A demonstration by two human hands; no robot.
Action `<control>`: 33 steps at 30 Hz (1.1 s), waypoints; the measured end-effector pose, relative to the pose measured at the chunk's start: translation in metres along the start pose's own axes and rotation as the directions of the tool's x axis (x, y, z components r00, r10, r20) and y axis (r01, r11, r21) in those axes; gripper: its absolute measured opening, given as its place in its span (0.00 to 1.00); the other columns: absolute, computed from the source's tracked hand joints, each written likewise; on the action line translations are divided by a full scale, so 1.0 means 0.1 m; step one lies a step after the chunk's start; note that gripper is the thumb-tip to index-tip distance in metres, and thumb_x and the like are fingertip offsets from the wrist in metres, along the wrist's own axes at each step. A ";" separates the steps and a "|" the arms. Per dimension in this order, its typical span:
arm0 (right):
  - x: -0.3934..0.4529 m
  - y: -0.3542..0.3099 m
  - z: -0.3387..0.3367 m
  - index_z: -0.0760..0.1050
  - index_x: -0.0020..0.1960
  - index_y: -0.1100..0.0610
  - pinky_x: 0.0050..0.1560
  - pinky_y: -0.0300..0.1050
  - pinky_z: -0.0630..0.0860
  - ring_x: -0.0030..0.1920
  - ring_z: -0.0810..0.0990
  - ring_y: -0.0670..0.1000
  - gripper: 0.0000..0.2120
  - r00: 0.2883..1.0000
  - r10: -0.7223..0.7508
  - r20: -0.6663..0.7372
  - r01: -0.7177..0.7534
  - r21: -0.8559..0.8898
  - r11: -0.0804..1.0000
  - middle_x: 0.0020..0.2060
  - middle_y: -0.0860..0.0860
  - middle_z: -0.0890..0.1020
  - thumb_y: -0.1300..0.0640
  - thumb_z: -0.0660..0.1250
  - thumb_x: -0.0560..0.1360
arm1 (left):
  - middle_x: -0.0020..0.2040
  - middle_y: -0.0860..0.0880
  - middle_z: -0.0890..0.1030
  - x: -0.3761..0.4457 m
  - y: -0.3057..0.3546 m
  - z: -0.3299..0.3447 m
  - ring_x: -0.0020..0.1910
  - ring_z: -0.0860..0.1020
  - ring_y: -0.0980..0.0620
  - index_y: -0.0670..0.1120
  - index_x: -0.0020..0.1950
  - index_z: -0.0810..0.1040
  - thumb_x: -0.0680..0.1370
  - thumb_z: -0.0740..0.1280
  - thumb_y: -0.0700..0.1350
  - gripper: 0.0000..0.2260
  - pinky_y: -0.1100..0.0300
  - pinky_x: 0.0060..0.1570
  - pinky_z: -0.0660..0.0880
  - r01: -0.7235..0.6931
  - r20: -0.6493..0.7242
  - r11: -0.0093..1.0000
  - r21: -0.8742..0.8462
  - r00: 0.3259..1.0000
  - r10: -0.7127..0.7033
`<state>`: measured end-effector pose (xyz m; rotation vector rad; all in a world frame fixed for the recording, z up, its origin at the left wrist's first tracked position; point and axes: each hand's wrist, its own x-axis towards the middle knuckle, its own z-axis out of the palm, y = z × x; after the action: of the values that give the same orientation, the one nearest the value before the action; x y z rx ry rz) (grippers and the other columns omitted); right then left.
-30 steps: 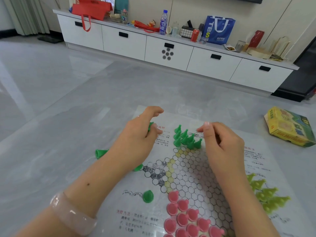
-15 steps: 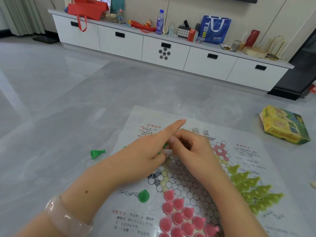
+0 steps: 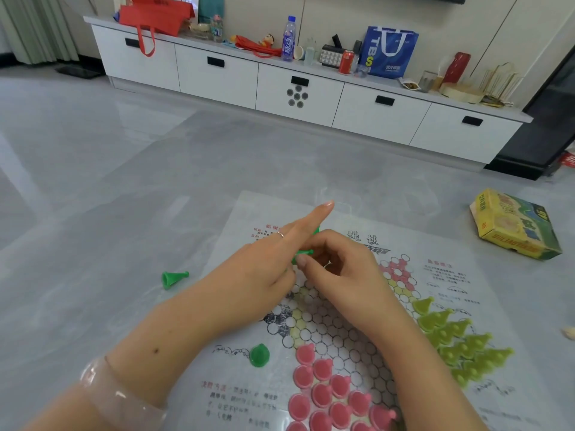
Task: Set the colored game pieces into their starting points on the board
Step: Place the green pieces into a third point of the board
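Head view: the paper board (image 3: 357,306) lies flat on the grey floor (image 3: 93,213), printed with a hexagon grid and blocks of text. Both hands meet over its far middle part. The left hand (image 3: 264,269) has its forefinger stretched straight out toward the far side, a ring on one finger and a pale bangle (image 3: 118,396) on the wrist; its other fingers curl against the right hand. The right hand (image 3: 339,269) is closed into a loose pinch, thumb against fingertips. Bits of dark green piece (image 3: 306,252) show between the two hands; which hand grips it cannot be told.

Pink pieces (image 3: 329,390) stand in a packed triangle at the near edge of the board. Yellow-green pieces (image 3: 460,343) fill the triangle at the right. One dark green piece (image 3: 259,355) rests on the board's near left margin, just left of the pink group. Another dark green piece lies on its side (image 3: 174,278) on the floor, left of the board and apart from it. A yellow game box (image 3: 513,225) sits on the floor at the far right, well apart from the board. A white low cabinet (image 3: 295,88) runs along the far wall.
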<state>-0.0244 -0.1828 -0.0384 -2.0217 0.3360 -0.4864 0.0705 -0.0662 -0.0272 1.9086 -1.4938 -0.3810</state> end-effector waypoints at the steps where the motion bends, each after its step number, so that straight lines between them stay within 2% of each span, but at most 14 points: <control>1: 0.00 -0.01 -0.01 0.79 0.43 0.50 0.37 0.33 0.71 0.34 0.76 0.41 0.07 1.000 -0.012 -0.025 0.012 0.012 1.000 0.34 0.44 0.81 0.61 0.66 0.73 | 0.68 0.59 0.67 0.00 0.00 0.01 0.59 0.72 0.58 0.77 0.63 0.36 0.75 0.51 0.42 0.35 0.62 0.60 0.67 0.000 0.005 1.000 0.003 1.000 0.000; 5: 0.00 0.00 -0.09 0.78 0.45 0.45 0.40 0.32 0.74 0.37 0.78 0.39 0.10 0.967 -0.017 -0.255 0.003 -0.056 0.998 0.36 0.42 0.81 0.60 0.63 0.76 | 0.69 0.59 0.65 0.01 -0.02 0.00 0.53 0.76 0.61 0.75 0.63 0.36 0.78 0.54 0.39 0.36 0.60 0.60 0.70 0.049 -0.087 0.999 0.013 0.995 -0.047; 7: 0.00 0.02 -0.14 0.76 0.45 0.45 0.43 0.29 0.74 0.41 0.78 0.37 0.10 0.926 -0.052 -0.375 -0.007 -0.153 0.988 0.37 0.40 0.80 0.60 0.64 0.75 | 0.67 0.58 0.67 0.02 -0.03 -0.03 0.47 0.77 0.58 0.71 0.68 0.39 0.78 0.53 0.38 0.34 0.58 0.55 0.72 0.097 -0.178 0.995 0.007 0.980 -0.094; 9: 0.00 0.03 -0.16 0.74 0.45 0.47 0.43 0.26 0.73 0.42 0.77 0.35 0.09 0.901 -0.065 -0.428 -0.021 -0.194 0.981 0.38 0.39 0.78 0.61 0.65 0.74 | 0.61 0.57 0.70 0.04 -0.06 -0.05 0.39 0.75 0.60 0.64 0.72 0.45 0.78 0.53 0.37 0.31 0.60 0.46 0.73 0.147 -0.240 0.989 -0.025 0.959 -0.149; 12: 0.00 0.03 -0.17 0.75 0.43 0.49 0.41 0.26 0.72 0.41 0.76 0.38 0.07 0.912 -0.099 -0.398 -0.020 -0.285 0.958 0.37 0.40 0.78 0.61 0.66 0.73 | 0.55 0.57 0.72 0.04 -0.08 -0.06 0.28 0.70 0.60 0.60 0.72 0.51 0.77 0.53 0.36 0.29 0.62 0.35 0.69 0.190 -0.292 0.980 -0.061 0.935 -0.200; 16: 0.01 0.06 -0.20 0.77 0.42 0.53 0.39 0.29 0.67 0.37 0.72 0.41 0.05 0.948 -0.178 -0.265 0.018 -0.512 0.859 0.35 0.40 0.75 0.62 0.67 0.72 | 0.53 0.56 0.73 0.03 -0.07 -0.07 0.29 0.69 0.57 0.58 0.71 0.55 0.75 0.54 0.34 0.29 0.57 0.37 0.70 0.212 -0.324 0.974 -0.075 0.919 -0.225; 18: 0.00 0.06 -0.22 0.77 0.41 0.53 0.39 0.30 0.64 0.37 0.70 0.40 0.04 0.968 -0.169 -0.185 0.032 -0.580 0.814 0.33 0.41 0.73 0.62 0.67 0.72 | 0.52 0.56 0.73 0.03 -0.07 -0.07 0.29 0.69 0.57 0.57 0.70 0.55 0.74 0.54 0.34 0.29 0.58 0.38 0.70 0.211 -0.328 0.974 -0.077 0.918 -0.224; 23: 0.00 0.08 -0.21 0.75 0.40 0.51 0.38 0.30 0.63 0.39 0.69 0.40 0.04 0.991 -0.110 -0.073 0.037 -0.650 0.759 0.33 0.41 0.73 0.59 0.66 0.72 | 0.52 0.56 0.73 0.02 -0.06 -0.08 0.29 0.69 0.56 0.57 0.70 0.55 0.74 0.55 0.34 0.29 0.58 0.37 0.70 0.213 -0.330 0.972 -0.096 0.915 -0.233; 33: 0.01 0.11 -0.18 0.77 0.41 0.52 0.37 0.31 0.62 0.39 0.68 0.39 0.03 0.992 -0.105 -0.064 0.033 -0.681 0.731 0.33 0.41 0.71 0.59 0.67 0.72 | 0.52 0.56 0.73 0.02 -0.06 -0.08 0.28 0.69 0.56 0.56 0.70 0.56 0.74 0.55 0.34 0.29 0.54 0.39 0.73 0.210 -0.344 0.974 -0.088 0.911 -0.228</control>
<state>-0.0322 -0.2026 -0.0399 -2.7444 0.5638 -0.5642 0.0803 -0.0647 -0.0248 1.9867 -1.0317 -0.1588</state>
